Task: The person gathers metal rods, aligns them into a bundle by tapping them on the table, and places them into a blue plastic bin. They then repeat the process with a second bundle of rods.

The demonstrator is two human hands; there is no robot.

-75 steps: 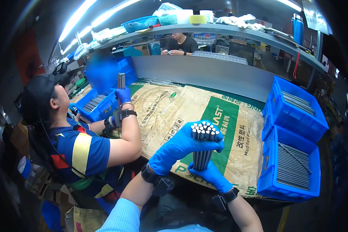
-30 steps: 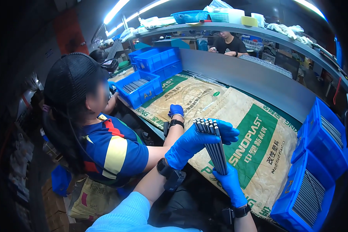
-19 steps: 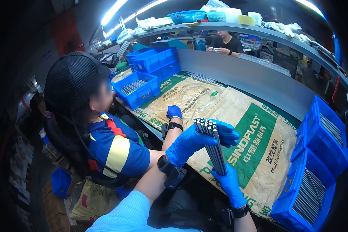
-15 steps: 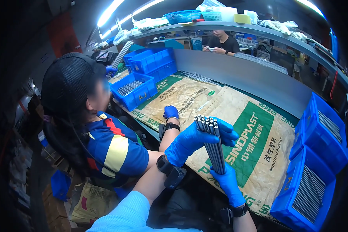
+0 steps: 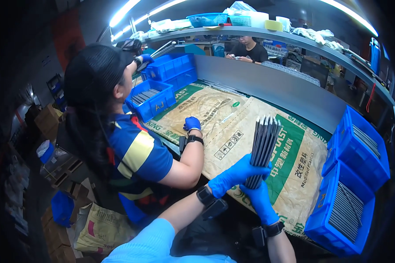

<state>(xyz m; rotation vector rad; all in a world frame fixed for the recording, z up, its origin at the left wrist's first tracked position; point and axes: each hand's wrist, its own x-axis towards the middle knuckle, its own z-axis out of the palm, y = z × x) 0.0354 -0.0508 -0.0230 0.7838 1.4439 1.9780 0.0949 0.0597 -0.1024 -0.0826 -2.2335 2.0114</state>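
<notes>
A bundle of slim dark metal rods (image 5: 266, 142) with shiny tips stands nearly upright in front of me, leaning a little to the right at the top. My left hand (image 5: 237, 174), in a blue glove, is wrapped round its lower half from the left. Just below, my right hand (image 5: 260, 199), gloved alike, closes round the bottom end of the same bundle. The rods' lower tips are hidden in the right palm. Behind them lies a brown sack sheet (image 5: 219, 136) with green print, spread over the bench.
At right, two blue bins (image 5: 327, 221) hold more rods (image 5: 347, 212). A co-worker (image 5: 138, 153) sits close on my left, an arm across the bench. Blue bins (image 5: 151, 105) stand far left. A metal panel (image 5: 250, 83) and a loaded shelf (image 5: 267, 34) run along the back, with another person (image 5: 252, 50) beyond.
My left hand has slid from the bundle's top down to its lower half, near my right hand. The bundle now stands straighter. The co-worker's far hand has moved rods towards the back bins.
</notes>
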